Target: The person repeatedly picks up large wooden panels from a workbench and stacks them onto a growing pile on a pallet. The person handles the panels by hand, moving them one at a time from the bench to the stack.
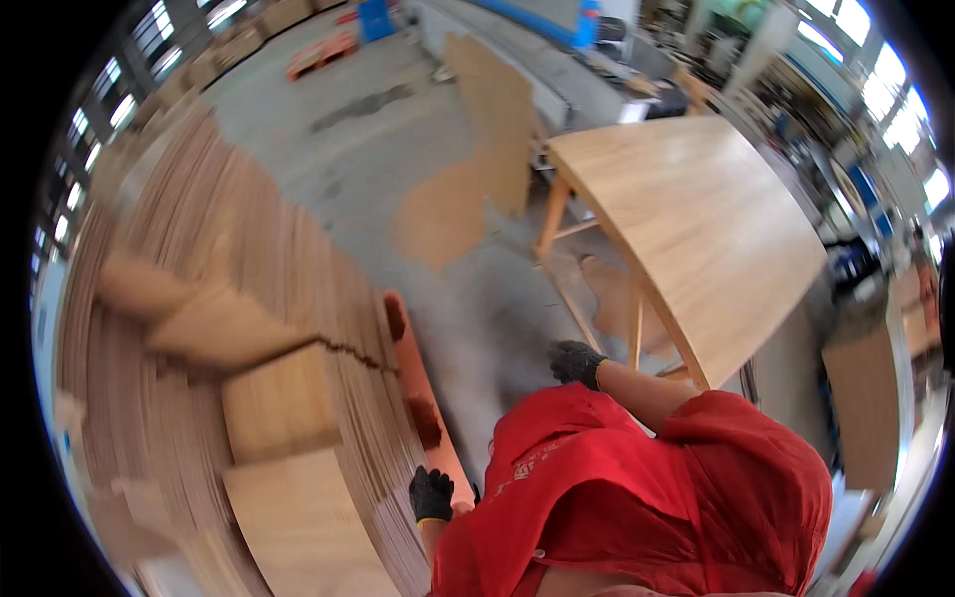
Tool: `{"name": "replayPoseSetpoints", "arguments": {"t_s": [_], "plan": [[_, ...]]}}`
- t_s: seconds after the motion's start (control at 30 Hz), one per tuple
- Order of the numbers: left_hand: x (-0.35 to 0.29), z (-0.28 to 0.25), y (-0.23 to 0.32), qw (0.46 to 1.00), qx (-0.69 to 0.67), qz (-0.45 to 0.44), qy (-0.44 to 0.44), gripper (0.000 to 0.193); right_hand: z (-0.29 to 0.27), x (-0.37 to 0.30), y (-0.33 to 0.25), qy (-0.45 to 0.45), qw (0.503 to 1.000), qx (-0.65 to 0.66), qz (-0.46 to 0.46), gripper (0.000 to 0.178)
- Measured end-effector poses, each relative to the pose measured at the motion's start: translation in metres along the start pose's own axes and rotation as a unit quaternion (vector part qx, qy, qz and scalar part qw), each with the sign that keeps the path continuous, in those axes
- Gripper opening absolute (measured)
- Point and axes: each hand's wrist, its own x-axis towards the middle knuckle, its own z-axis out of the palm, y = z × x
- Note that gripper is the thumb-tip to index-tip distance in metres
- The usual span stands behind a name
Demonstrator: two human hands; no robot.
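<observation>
My left hand (pixel 431 495), in a dark knit glove with a yellow cuff, hangs beside the edge of a tall stack of thin wooden boards (pixel 368 418). Its fingers are loosely bent and apart, and I see nothing in them. In a matching glove, my right hand (pixel 575 362) hangs in front of my body over the floor, to the left of a wooden table (pixel 696 219). Its fingers are slightly curled, with no object visible in them. Two pale panels (pixel 298 512) lie on the near part of the stack.
An orange pallet (pixel 413 388) shows under the stack's right side. Brown sheet material (pixel 492 119) leans against a long machine (pixel 517 60) ahead. Cut sheet pieces (pixel 622 303) lie under the table. Another orange pallet (pixel 323 52) is far off, and a cabinet-like panel (pixel 863 393) stands right.
</observation>
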Motion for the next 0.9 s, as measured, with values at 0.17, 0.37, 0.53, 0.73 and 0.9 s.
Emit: {"name": "replayPoseSetpoints", "arguments": {"t_s": [0.17,0.37,0.53,0.73,0.9], "plan": [[0.026,0.059,0.051,0.984,0.064,-0.010,0.168,0.034,-0.055,0.010,-0.058,0.250,0.947,-0.122,-0.164,0.039],[0.061,0.166,0.067,0.973,0.159,0.031,0.164,0.021,-0.182,0.017,-0.123,0.432,0.813,-0.357,-0.157,0.054],[0.095,0.200,0.020,0.920,0.369,0.090,0.101,0.025,-0.224,0.058,-0.151,0.319,0.723,-0.598,-0.132,0.071],[0.083,0.233,-0.040,0.939,0.254,0.013,0.233,0.031,-0.241,0.148,-0.192,0.244,0.633,-0.723,-0.133,0.069],[0.037,0.227,-0.088,0.896,0.232,-0.037,0.378,0.035,-0.242,0.216,-0.223,0.238,0.640,-0.704,-0.196,0.062]]}}
